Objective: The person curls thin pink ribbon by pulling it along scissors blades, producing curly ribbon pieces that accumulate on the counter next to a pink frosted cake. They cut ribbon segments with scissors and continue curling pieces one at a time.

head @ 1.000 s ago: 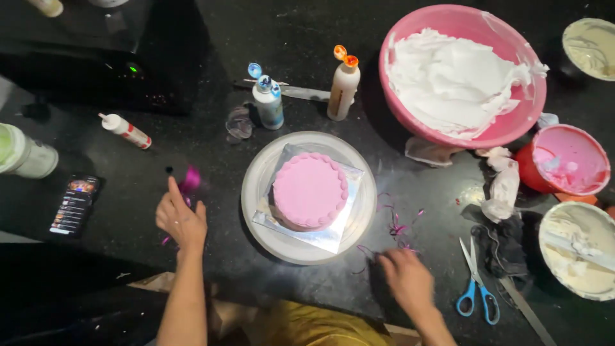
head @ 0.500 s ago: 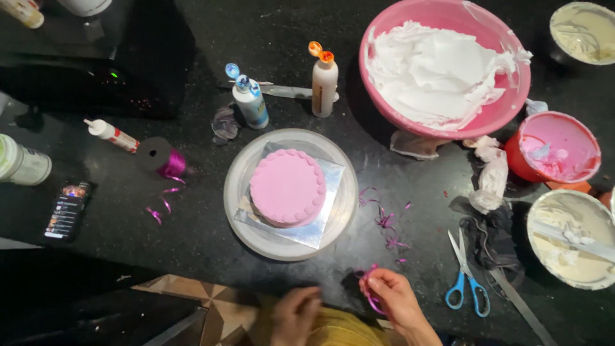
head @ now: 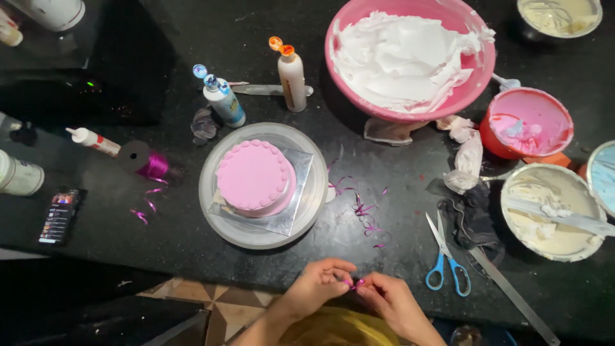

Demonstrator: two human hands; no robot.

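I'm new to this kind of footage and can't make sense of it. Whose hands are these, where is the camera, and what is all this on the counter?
The one view comes from a camera worn on a person's head, looking down at a black counter. The two bare hands at the bottom edge are that person's own: the left hand and right hand meet and pinch a small piece of shiny pink ribbon between their fingertips. On the counter sits a round pink frosted cake on a silver turntable, a big pink bowl of white cream, blue-handled scissors, a pink ribbon spool and scattered ribbon scraps.
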